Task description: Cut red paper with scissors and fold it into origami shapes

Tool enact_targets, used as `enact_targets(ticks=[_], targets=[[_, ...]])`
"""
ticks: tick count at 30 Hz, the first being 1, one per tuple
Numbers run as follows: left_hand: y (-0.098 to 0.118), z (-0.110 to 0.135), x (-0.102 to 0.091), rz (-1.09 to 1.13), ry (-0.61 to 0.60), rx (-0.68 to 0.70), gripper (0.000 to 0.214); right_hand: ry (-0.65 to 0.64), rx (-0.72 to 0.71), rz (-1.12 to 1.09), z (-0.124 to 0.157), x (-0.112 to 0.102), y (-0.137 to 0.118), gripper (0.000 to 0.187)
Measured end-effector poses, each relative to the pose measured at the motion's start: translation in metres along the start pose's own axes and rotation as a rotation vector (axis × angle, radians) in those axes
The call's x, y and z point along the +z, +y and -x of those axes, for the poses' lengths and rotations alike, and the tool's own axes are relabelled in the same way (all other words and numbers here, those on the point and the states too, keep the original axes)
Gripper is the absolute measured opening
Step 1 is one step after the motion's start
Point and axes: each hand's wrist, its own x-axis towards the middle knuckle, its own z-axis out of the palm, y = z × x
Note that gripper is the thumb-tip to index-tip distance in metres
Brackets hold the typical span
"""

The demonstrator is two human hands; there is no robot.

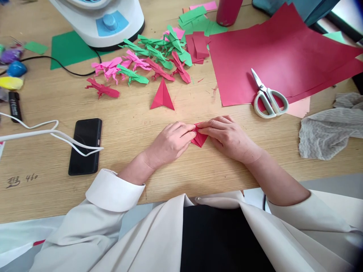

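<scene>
A small folded red paper [200, 140] lies on the wooden table in front of me, with creases running to its lower point. My left hand [176, 139] grips its left side, fingertips pressed together at the upper edge. From the other side my right hand [222, 135] pinches the same paper, index finger stretched over its top. Both hands partly hide it. Just beyond stands another folded red paper piece [162, 96], a pointed triangle shape. Behind that lie several origami figures [159, 51] in green, pink and red.
White-handled scissors [266, 98] rest on large red paper sheets [244, 56] at the right, near a crumpled grey cloth [326, 130]. A black phone [85, 147] with white cables over it lies left. A white appliance [113, 22] and a red cup [228, 11] stand at the back.
</scene>
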Motion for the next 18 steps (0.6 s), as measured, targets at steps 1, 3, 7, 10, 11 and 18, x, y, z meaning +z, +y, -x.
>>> enact_targets(ticks=[1,3,7,10,11,18], targets=[[0.000,0.000,0.000,-0.002,-0.003,0.002,0.027,0.000,0.000,-0.001,0.000,0.000,0.000,0.027],[0.000,0.001,0.000,-0.010,-0.013,0.003,0.027,-0.004,-0.004,0.004,0.000,-0.001,0.000,0.027],[-0.001,0.002,0.000,-0.023,-0.026,0.006,0.028,-0.002,-0.022,0.017,0.000,-0.001,0.001,0.028],[-0.001,0.002,0.001,-0.019,-0.034,0.009,0.028,-0.003,-0.038,0.026,0.002,0.000,0.001,0.028],[-0.002,0.002,0.000,-0.018,-0.036,0.009,0.028,-0.003,-0.042,0.030,0.002,0.000,0.001,0.028],[-0.001,0.001,-0.002,-0.027,-0.048,0.013,0.029,-0.052,-0.061,0.100,0.007,-0.006,-0.009,0.031]])
